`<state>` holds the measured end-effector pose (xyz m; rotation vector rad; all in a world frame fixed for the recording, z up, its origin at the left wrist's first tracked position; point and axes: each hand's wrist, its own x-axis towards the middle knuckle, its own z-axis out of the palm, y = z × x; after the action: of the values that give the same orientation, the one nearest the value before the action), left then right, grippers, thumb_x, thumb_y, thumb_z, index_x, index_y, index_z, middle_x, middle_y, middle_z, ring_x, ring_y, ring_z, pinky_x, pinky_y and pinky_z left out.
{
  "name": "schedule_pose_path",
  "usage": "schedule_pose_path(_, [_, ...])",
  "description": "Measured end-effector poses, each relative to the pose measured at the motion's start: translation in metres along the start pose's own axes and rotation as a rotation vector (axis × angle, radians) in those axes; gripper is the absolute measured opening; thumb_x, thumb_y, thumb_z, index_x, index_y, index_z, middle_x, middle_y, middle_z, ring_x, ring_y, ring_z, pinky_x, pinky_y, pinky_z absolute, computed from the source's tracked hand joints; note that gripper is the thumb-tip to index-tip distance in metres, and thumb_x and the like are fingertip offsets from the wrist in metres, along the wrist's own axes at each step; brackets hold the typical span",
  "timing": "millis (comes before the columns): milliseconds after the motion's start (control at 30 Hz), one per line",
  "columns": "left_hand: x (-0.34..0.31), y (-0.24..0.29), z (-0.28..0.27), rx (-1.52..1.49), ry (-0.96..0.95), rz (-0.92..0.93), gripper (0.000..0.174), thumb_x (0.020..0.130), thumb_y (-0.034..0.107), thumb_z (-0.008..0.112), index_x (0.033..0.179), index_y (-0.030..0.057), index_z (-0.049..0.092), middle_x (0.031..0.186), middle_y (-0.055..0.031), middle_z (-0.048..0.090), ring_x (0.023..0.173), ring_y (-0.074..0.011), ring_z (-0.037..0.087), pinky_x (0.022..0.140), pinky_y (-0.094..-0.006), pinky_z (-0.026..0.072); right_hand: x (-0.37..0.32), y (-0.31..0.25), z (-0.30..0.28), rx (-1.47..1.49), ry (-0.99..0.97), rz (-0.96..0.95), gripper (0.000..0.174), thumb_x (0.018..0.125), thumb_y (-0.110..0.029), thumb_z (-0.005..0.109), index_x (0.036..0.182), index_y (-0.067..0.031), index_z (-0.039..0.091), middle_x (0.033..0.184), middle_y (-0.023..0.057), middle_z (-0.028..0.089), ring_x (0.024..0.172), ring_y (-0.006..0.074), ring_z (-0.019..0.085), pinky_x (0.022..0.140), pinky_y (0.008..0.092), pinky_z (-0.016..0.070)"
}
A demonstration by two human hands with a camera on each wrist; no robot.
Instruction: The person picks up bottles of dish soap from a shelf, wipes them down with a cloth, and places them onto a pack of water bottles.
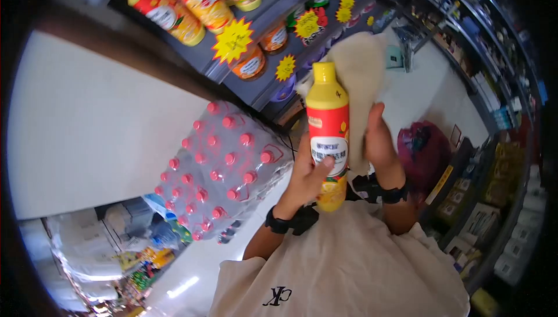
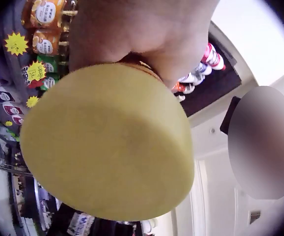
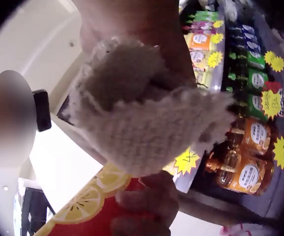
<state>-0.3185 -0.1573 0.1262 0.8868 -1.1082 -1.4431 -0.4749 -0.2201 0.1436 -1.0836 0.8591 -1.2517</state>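
Observation:
A yellow bottle with a red label (image 1: 328, 116) stands cap-up in my left hand (image 1: 305, 177), whose thumb lies across the label's lower part. The left wrist view is filled by the bottle's pale yellow base (image 2: 107, 147), below the left hand (image 2: 137, 29). Just right of the bottle, my right hand (image 1: 385, 151) holds a beige cloth (image 1: 360, 70), its thumb pointing up. In the right wrist view the bunched cloth (image 3: 147, 132) hangs below the right hand (image 3: 137, 24) and hides its fingers; the left hand's fingers (image 3: 149, 201) wrap the bottle's red label.
Shelves with bottles (image 1: 168, 11) and yellow star price tags (image 1: 233, 41) stand ahead. A wrapped pack of red-capped bottles (image 1: 218, 171) is at left, a dark red bag (image 1: 424, 151) at right. More stocked shelves (image 1: 465, 224) run along the right side.

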Motion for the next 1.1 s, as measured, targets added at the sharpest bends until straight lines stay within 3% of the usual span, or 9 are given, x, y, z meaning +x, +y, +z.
schedule_pose_path(133, [0.001, -0.007, 0.029, 0.233, 0.023, 0.022, 0.064, 0.079, 0.013, 0.073, 0.129, 0.0017, 0.035, 0.112, -0.0129, 0.057, 0.102, -0.0189, 0.058, 0.088, -0.0343, 0.0465, -0.012, -0.018, -0.015, 0.475, -0.107, 0.066, 0.071, 0.099, -0.056, 0.015, 0.147, -0.0043, 0.025, 0.146, 0.0097, 0.037, 0.134, 0.0213, 0.036, 0.112, 0.0332, 0.0250])
schedule_pose_path(233, [0.004, 0.003, 0.053, 0.654, -0.026, 0.037, 0.074, 0.070, 0.014, 0.081, 0.128, 0.0020, 0.036, 0.111, -0.0161, 0.060, 0.102, -0.0239, 0.063, 0.085, -0.0369, 0.0496, -0.025, -0.038, -0.031, 0.260, -0.102, 0.000, 0.062, 0.101, -0.045, 0.033, 0.145, -0.0017, 0.028, 0.141, 0.0111, 0.042, 0.131, 0.0197, 0.039, 0.110, 0.0322, 0.0284])
schedule_pose_path(333, [-0.002, -0.011, 0.062, 0.581, -0.100, -0.023, 0.082, 0.064, 0.015, 0.086, 0.128, 0.0025, 0.036, 0.110, -0.0178, 0.061, 0.102, -0.0266, 0.064, 0.083, -0.0383, 0.0508, -0.029, -0.043, -0.054, 0.313, -0.154, 0.067, 0.054, 0.094, -0.024, 0.056, 0.138, 0.0001, 0.038, 0.133, 0.0110, 0.050, 0.124, 0.0190, 0.047, 0.106, 0.0333, 0.0357])
schedule_pose_path(567, [-0.009, -0.015, 0.048, -0.116, -0.677, -0.534, 0.071, 0.067, 0.007, 0.082, 0.128, 0.0055, 0.046, 0.109, -0.0078, 0.060, 0.097, -0.0193, 0.060, 0.087, -0.0341, 0.0484, -0.035, -0.040, -0.072, 0.567, -0.447, 0.052, 0.061, 0.069, -0.024, 0.076, 0.119, 0.0005, 0.049, 0.104, 0.0177, 0.063, 0.097, 0.0273, 0.062, 0.087, 0.0373, 0.0500])
schedule_pose_path(667, [-0.004, -0.003, 0.048, -0.145, -0.630, -0.553, 0.076, 0.068, 0.012, 0.082, 0.132, 0.0043, 0.042, 0.110, -0.0095, 0.060, 0.099, -0.0198, 0.060, 0.087, -0.0345, 0.0486, -0.030, -0.048, -0.062, 0.704, -0.390, 0.034, 0.052, 0.075, -0.018, 0.072, 0.118, 0.0009, 0.050, 0.104, 0.0164, 0.063, 0.096, 0.0259, 0.063, 0.086, 0.0363, 0.0510])
schedule_pose_path(767, [0.009, 0.010, 0.046, 0.053, -0.529, -0.500, 0.081, 0.071, 0.013, 0.080, 0.137, 0.0022, 0.033, 0.114, -0.0107, 0.057, 0.102, -0.0197, 0.059, 0.087, -0.0342, 0.0486, -0.031, -0.061, -0.048, 0.488, 0.076, 0.127, 0.048, 0.077, -0.015, 0.069, 0.119, -0.0002, 0.049, 0.100, 0.0139, 0.063, 0.096, 0.0301, 0.063, 0.089, 0.0450, 0.0501])
schedule_pose_path(900, [0.006, 0.012, 0.041, 0.469, -0.371, -0.210, 0.078, 0.076, 0.015, 0.076, 0.138, 0.0025, 0.030, 0.118, -0.0112, 0.055, 0.103, -0.0194, 0.057, 0.087, -0.0341, 0.0481, -0.026, -0.053, -0.037, 0.407, 0.159, 0.022, 0.038, 0.083, -0.009, 0.064, 0.117, 0.0019, 0.053, 0.097, 0.0138, 0.066, 0.088, 0.0246, 0.066, 0.079, 0.0359, 0.0549])
schedule_pose_path(1000, [0.011, 0.023, 0.012, 0.388, -0.587, -0.033, 0.076, 0.077, 0.014, 0.076, 0.137, 0.0009, 0.030, 0.115, -0.0125, 0.057, 0.103, -0.0223, 0.059, 0.087, -0.0321, 0.0478, -0.012, -0.049, -0.043, 0.403, 0.187, -0.019, 0.041, 0.086, -0.017, 0.059, 0.122, 0.0002, 0.048, 0.101, 0.0182, 0.063, 0.092, 0.0319, 0.065, 0.079, 0.0430, 0.0549])
schedule_pose_path(1100, [0.008, 0.021, -0.018, -0.173, -0.712, -0.405, 0.072, 0.077, 0.015, 0.076, 0.135, 0.0018, 0.035, 0.114, -0.0104, 0.057, 0.102, -0.0179, 0.059, 0.083, -0.0314, 0.0503, -0.004, -0.060, -0.011, 0.727, 0.205, -0.090, 0.041, 0.088, -0.027, 0.062, 0.117, 0.0013, 0.054, 0.101, 0.0174, 0.065, 0.091, 0.0299, 0.066, 0.079, 0.0417, 0.0552])
